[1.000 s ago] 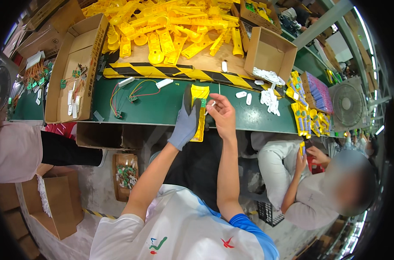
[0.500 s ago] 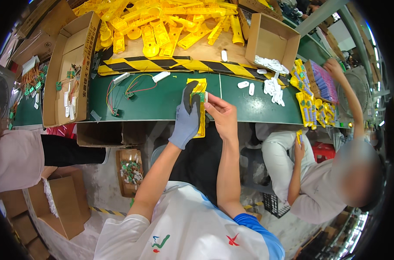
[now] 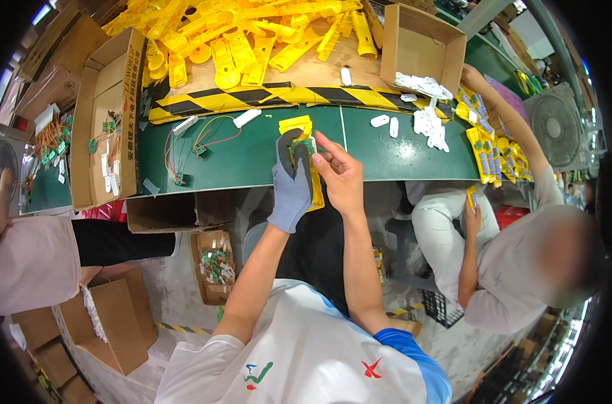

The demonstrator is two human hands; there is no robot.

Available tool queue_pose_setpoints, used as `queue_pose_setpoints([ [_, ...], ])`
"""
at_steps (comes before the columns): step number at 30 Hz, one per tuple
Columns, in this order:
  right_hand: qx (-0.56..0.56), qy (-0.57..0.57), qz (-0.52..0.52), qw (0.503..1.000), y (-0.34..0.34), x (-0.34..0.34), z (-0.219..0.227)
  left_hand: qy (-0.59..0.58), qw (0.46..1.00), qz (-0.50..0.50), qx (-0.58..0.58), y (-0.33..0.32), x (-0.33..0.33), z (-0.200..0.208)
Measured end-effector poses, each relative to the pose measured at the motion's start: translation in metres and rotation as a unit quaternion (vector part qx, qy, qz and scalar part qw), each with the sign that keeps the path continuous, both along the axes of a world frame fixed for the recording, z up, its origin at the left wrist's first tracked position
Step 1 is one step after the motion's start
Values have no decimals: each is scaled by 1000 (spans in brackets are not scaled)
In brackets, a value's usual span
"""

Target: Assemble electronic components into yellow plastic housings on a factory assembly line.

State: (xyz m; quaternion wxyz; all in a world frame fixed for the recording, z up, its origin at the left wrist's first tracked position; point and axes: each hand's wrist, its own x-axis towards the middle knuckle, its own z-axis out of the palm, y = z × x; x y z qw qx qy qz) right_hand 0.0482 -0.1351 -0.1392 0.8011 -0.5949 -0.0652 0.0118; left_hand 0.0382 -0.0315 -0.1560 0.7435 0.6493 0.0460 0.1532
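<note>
My left hand [image 3: 291, 192], in a grey glove with dark fingers, is wrapped round a long yellow plastic shell [image 3: 296, 125] held upright at the table's near edge. A small green circuit board [image 3: 304, 146] sits across the shell's upper part, tilted. The bare thumb and fingers of my right hand [image 3: 342, 176] pinch the board's right edge, where a small white piece shows. My gloved fingers hide much of the shell, and any wires behind them cannot be made out.
Yellow shells [image 3: 238, 44] are heaped behind a striped barrier [image 3: 225, 101]. Wired boards [image 3: 199, 151] lie left, beside a cardboard box [image 3: 83, 155]. White covers [image 3: 427, 128] spill from another box [image 3: 424, 44]. At right a co-worker's arm [image 3: 514, 118] reaches over filled yellow shells [image 3: 488, 158].
The board has tipped against the shell, and my right fingers stay on its edge. The co-worker's raised hand has moved left, from the purple batch towards the filled shells. My view has shifted slightly.
</note>
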Motion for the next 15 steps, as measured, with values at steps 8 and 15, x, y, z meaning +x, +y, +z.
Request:
queue_pose_setpoints([
  [8,-182,-97,12,978,-11,8,-7,-18,997,26,73,0,3,0],
  [15,-111,-71,-3,991,-6,-3,-6,-34,998,-7,52,4,0,2],
])
